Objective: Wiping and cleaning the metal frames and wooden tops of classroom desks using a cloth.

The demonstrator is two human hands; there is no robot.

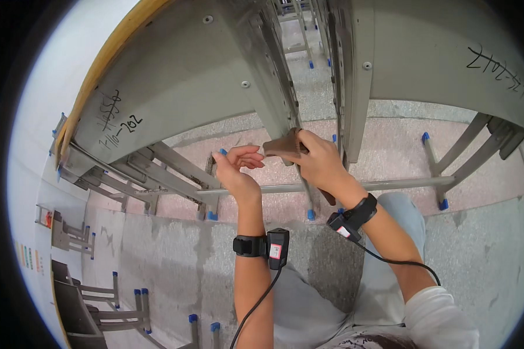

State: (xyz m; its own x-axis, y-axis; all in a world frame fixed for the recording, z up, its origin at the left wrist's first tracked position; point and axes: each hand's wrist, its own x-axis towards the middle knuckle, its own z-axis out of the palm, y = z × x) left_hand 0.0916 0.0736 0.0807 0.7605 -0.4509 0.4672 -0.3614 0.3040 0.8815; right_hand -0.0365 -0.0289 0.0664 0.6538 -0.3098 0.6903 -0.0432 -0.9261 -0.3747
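A brown cloth (284,147) is gripped in my right hand (321,158), bunched between thumb and fingers. It covers the lower end of a grey metal desk upright (268,111), and one corner of cloth hangs below my palm. My left hand (240,172) holds nothing. Its fingers are apart and curl towards the cloth, with a small space between. Behind both wrists runs a horizontal metal crossbar (275,189). The grey panel of the left desk (170,83) rises above my left hand.
A second grey desk panel (419,48) stands at the right, bearing handwriting. Blue-capped legs (311,213) rest on the speckled floor (166,253). More desks or chairs (76,301) stand at lower left. Black wrist devices (278,248) trail cables along my forearms.
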